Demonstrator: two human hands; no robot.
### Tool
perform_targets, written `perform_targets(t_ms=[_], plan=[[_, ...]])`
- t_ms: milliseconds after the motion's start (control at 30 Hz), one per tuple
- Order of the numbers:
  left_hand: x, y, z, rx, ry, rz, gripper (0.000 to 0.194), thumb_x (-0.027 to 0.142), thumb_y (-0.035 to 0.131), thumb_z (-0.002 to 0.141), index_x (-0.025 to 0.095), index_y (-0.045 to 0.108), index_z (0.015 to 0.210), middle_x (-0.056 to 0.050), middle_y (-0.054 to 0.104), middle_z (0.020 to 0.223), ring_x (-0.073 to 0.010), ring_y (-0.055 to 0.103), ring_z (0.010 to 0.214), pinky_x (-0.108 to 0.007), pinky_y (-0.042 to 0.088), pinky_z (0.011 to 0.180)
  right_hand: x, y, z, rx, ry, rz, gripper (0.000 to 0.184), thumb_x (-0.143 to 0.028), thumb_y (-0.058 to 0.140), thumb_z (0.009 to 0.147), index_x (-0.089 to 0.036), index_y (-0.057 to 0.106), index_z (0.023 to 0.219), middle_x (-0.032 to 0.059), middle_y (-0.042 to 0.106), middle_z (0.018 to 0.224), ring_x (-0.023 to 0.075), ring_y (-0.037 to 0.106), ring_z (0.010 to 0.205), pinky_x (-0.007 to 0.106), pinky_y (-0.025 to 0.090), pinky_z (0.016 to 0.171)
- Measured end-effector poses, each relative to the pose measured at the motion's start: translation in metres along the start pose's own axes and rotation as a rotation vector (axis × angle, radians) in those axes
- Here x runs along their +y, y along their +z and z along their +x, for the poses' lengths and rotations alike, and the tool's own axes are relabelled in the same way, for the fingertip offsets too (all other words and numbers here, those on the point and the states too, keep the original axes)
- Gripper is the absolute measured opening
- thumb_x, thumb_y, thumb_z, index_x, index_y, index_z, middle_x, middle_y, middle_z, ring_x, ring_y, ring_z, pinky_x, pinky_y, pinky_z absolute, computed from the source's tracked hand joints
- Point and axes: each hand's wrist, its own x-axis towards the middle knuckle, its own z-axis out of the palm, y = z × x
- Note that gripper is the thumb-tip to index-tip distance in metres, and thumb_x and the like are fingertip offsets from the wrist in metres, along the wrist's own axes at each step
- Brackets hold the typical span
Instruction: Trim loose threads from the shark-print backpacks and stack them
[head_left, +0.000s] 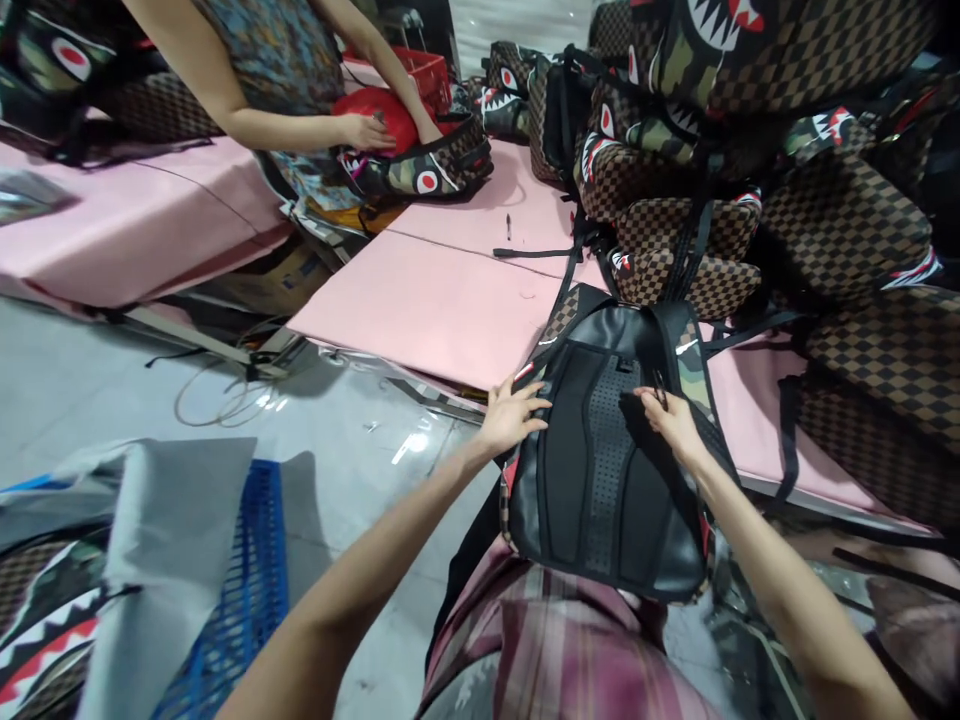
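A black backpack (604, 470) with a padded back panel leans, back side up, between my lap and the pink table's edge. My left hand (514, 415) rests on its left side, fingers spread and open. Above the right half of the panel, my right hand (671, 415) is closed, with thumb and finger pinched together. A small dark tool (660, 385) pokes up from that hand; its exact kind is too small to make out. The shoulder straps lie toward the top of the backpack, where brown checks and camouflage show along the sides.
Many checked backpacks (690, 240) are piled on the right of the pink table (420, 300). A pen (508, 227) and a black strap (529, 253) lie there. Across it, a co-worker's hands (367, 132) handle another backpack (420, 170). A blue crate (255, 560) stands lower left.
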Motion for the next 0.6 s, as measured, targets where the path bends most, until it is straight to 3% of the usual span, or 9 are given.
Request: perform_targets(t_ms=[100, 233, 400, 600], plan=[[0.007, 0.009, -0.003, 0.018, 0.015, 0.016, 0.030, 0.032, 0.064, 0.077, 0.032, 0.064, 0.107, 0.003, 0.046, 0.137, -0.0359, 0.017, 0.134, -0.063, 0.020, 0.100, -0.003, 0.020, -0.019, -0.006, -0.004, -0.102, 0.051, -0.051, 0.039, 0.085, -0.011, 0.059, 0.110, 0.0084, 0.066, 0.089, 0.0178, 0.060, 0.074, 0.029, 0.045, 0.063], [0.009, 0.009, 0.002, 0.059, 0.004, -0.006, 0.018, 0.029, 0.058, 0.081, 0.028, 0.070, 0.095, -0.001, 0.056, 0.127, -0.0356, 0.020, 0.132, -0.068, 0.016, 0.099, -0.023, 0.042, -0.026, -0.040, -0.024, -0.270, 0.037, -0.043, 0.049, 0.083, -0.020, 0.063, 0.107, 0.0078, 0.067, 0.105, 0.0244, 0.059, 0.100, 0.035, 0.041, 0.085], [0.015, 0.009, 0.005, 0.095, 0.056, 0.009, 0.018, 0.021, 0.053, 0.083, 0.024, 0.070, 0.080, 0.000, 0.059, 0.121, -0.0350, 0.017, 0.134, -0.070, 0.001, 0.102, -0.055, 0.063, -0.027, -0.027, -0.106, -0.782, 0.043, -0.046, 0.049, 0.085, -0.024, 0.052, 0.122, 0.0053, 0.069, 0.100, 0.0229, 0.063, 0.090, 0.030, 0.044, 0.071], [0.014, 0.018, 0.000, 0.169, 0.157, 0.069, 0.024, 0.011, 0.041, 0.085, 0.018, 0.063, 0.079, -0.006, 0.060, 0.108, -0.0342, 0.020, 0.131, -0.069, 0.015, 0.101, -0.066, 0.081, -0.024, 0.009, -0.269, -0.980, 0.023, -0.034, 0.049, 0.088, -0.020, 0.062, 0.101, 0.0046, 0.068, 0.091, 0.0192, 0.060, 0.087, 0.027, 0.040, 0.071]])
